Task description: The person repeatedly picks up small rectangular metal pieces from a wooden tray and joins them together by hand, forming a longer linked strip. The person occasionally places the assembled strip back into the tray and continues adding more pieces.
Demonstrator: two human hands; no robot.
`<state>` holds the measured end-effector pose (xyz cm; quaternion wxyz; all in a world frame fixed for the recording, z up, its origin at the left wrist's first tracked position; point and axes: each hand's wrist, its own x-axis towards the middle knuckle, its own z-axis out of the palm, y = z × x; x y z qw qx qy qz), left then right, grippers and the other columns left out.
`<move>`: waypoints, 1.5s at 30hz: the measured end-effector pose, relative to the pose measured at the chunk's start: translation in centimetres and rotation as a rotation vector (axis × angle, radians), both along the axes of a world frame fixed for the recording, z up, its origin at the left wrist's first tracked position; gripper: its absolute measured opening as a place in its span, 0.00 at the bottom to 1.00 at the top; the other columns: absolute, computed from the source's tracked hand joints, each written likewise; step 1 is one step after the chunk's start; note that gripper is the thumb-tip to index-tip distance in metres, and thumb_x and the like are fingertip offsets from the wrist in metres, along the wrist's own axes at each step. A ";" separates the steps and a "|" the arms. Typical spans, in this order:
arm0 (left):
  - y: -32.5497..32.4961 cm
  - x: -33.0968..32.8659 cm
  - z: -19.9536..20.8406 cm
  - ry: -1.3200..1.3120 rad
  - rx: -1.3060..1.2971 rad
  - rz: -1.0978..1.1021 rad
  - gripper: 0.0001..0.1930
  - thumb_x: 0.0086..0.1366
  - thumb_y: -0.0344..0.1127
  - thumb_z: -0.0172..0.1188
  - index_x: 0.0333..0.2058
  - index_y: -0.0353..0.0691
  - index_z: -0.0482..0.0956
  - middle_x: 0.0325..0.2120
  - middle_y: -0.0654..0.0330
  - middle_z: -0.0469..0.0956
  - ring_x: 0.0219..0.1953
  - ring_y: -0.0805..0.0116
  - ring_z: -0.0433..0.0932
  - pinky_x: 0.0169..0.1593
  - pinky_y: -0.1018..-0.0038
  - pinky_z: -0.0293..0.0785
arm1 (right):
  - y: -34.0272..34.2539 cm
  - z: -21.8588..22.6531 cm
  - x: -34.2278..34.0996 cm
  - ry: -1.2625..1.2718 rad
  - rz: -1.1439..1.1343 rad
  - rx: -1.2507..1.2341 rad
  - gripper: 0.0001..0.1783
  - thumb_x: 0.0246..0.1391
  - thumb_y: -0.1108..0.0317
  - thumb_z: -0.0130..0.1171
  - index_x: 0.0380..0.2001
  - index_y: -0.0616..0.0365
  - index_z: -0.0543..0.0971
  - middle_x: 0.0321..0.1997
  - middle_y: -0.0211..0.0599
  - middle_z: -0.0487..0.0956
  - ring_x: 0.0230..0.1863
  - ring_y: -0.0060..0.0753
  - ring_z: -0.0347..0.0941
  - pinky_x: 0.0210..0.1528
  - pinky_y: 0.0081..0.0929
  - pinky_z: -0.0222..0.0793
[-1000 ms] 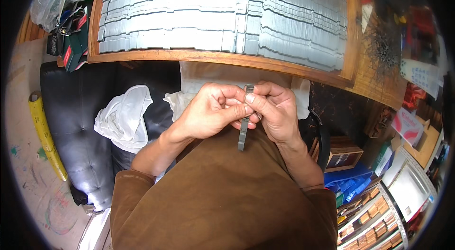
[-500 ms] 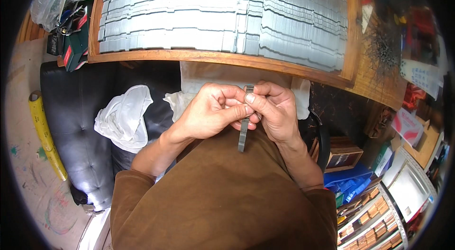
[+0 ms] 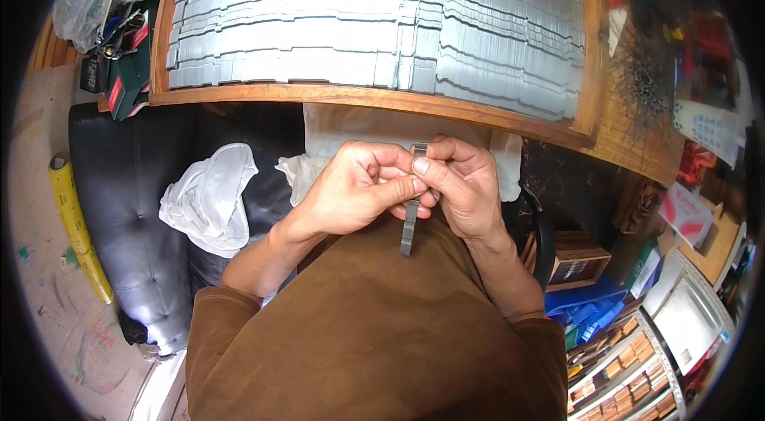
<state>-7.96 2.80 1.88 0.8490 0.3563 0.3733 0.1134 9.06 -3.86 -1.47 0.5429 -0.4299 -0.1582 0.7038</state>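
Observation:
Close in front of my body, my two hands meet on a narrow grey metal strip [image 3: 409,231] with stepped markings along it. Its upper end shows above my fingertips and its lower end hangs over my brown shirt. My left hand [image 3: 351,190] pinches the strip's middle between thumb and fingers. On the other side, my right hand [image 3: 466,186] grips its upper part, thumb pressed across it. The fingertips hide the strip's middle. Beyond my hands, a wooden tray [image 3: 358,97] is filled with tightly packed grey metal pieces [image 3: 319,14].
On the left, a white cloth [image 3: 209,202] lies on a black padded seat [image 3: 131,182], beside a yellow tube [image 3: 77,230]. A pile of thin dark bits [image 3: 645,86] sits on the wooden bench right of the tray. Boxes and a rack of wooden blocks [image 3: 629,373] crowd the lower right.

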 end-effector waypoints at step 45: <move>-0.2 0.2 0.1 0.038 -0.054 0.038 0.10 0.70 0.31 0.58 0.44 0.31 0.79 0.34 0.56 0.84 0.35 0.71 0.85 0.36 0.80 0.80 | -0.2 0.3 0.2 -0.168 -0.083 0.060 0.12 0.56 0.82 0.60 0.44 0.69 0.76 0.33 0.31 0.75 0.25 0.14 0.71 0.26 0.12 0.70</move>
